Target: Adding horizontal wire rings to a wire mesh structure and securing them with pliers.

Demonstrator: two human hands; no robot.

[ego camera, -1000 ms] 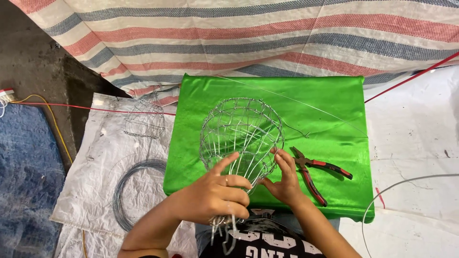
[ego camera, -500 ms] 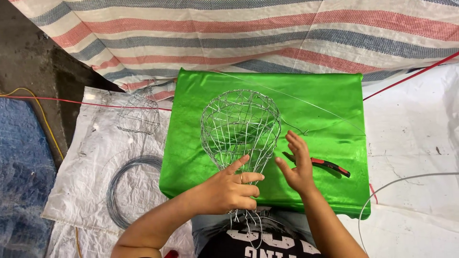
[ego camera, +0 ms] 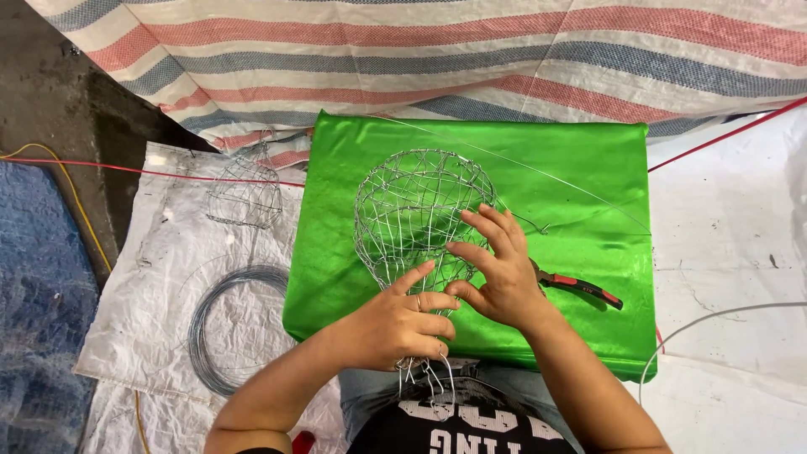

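A bulb-shaped basket of woven silver wire (ego camera: pixel 416 206) lies on a shiny green cloth (ego camera: pixel 580 197) in front of me, its narrow neck pointing at my lap. My left hand (ego camera: pixel 395 324) is closed around that neck, where loose wire ends stick out below. My right hand (ego camera: pixel 496 269) rests on the basket's lower right side, fingers spread over the mesh. A long thin wire (ego camera: pixel 555 181) runs from the basket across the cloth to the right.
Red-handled pliers (ego camera: pixel 584 288) lie on the cloth just right of my right hand. A second small wire cage (ego camera: pixel 244 193) and a coil of wire (ego camera: pixel 223 324) sit on white sacking at left. A striped tarp (ego camera: pixel 471 59) hangs behind.
My right hand has shifted up onto the basket's side with fingers spread wider. My left hand keeps its grip on the neck. The view has shifted slightly.
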